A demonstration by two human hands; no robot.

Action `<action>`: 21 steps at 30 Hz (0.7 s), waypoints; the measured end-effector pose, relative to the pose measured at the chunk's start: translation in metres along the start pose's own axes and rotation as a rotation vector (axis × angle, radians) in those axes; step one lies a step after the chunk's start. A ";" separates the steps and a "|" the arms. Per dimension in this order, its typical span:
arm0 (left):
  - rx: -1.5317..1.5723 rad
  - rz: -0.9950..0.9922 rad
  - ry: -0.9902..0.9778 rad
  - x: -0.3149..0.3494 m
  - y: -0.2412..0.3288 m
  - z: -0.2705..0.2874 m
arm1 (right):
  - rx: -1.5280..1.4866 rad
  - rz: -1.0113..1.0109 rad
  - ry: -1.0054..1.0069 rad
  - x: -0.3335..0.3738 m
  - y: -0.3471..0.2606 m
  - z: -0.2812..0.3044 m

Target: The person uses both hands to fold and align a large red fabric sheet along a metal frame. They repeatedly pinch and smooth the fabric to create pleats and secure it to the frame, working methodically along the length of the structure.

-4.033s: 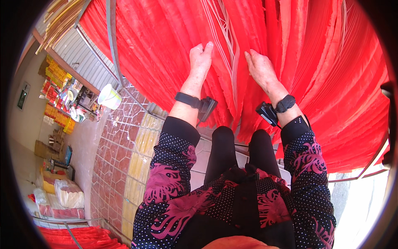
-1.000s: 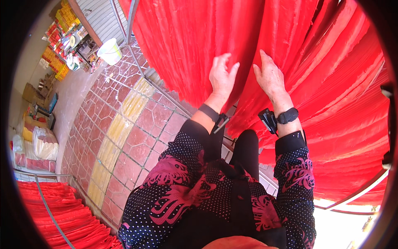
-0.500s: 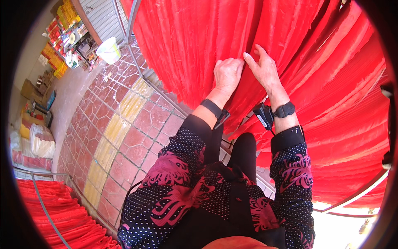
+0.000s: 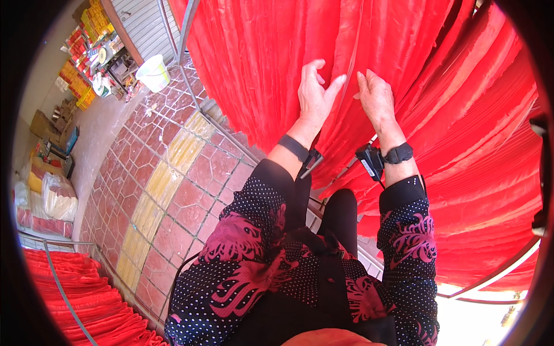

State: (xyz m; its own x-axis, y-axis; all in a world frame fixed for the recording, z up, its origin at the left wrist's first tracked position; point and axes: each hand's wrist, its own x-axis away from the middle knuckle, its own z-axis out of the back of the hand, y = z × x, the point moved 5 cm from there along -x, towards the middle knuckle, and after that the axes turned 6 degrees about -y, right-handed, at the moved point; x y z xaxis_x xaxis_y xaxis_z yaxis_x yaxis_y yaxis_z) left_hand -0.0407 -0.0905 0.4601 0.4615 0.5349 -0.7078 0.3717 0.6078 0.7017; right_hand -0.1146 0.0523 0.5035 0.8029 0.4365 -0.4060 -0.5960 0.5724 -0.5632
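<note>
Long red cloth hangs in many narrow pleats or strips in front of me, with raised, slightly frayed edges. My left hand is held over it, thumb and fingers spread apart, with nothing in them. Just to its right, my right hand has its fingers drawn together at the edge of a red fold. The fingertips appear to pinch that edge, though the grip itself is small. A thin pale line of the fold runs between both hands. Black bands circle both wrists, and a small black device sits beside the right one.
A metal frame bar borders the cloth at left. More pleated red cloth lies at lower left. On the tiled floor stands a white bucket. Yellow crates and bagged goods line the far left.
My left hand has let go of the cloth and spread its fingers. My right hand's fingers, spread before, have drawn together at the fold's edge.
</note>
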 end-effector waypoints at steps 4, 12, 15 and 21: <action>0.214 0.128 -0.070 -0.024 -0.014 -0.015 | -0.042 -0.057 -0.058 0.001 0.002 0.003; 0.536 0.239 -0.116 -0.028 -0.033 -0.024 | -0.113 -0.011 -0.036 -0.001 0.014 0.012; 0.556 0.338 -0.157 -0.031 -0.032 -0.023 | -0.144 -0.028 -0.058 -0.003 0.018 0.009; 0.581 0.130 -0.158 -0.063 0.008 -0.026 | -0.170 -0.053 -0.116 -0.005 0.014 0.010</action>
State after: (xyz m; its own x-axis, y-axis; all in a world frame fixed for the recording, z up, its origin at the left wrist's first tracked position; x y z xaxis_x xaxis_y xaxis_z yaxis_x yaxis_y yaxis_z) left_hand -0.0879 -0.1044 0.5082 0.6297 0.4632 -0.6236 0.6617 0.1007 0.7430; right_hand -0.1273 0.0650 0.5046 0.8201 0.4916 -0.2929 -0.5345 0.4753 -0.6989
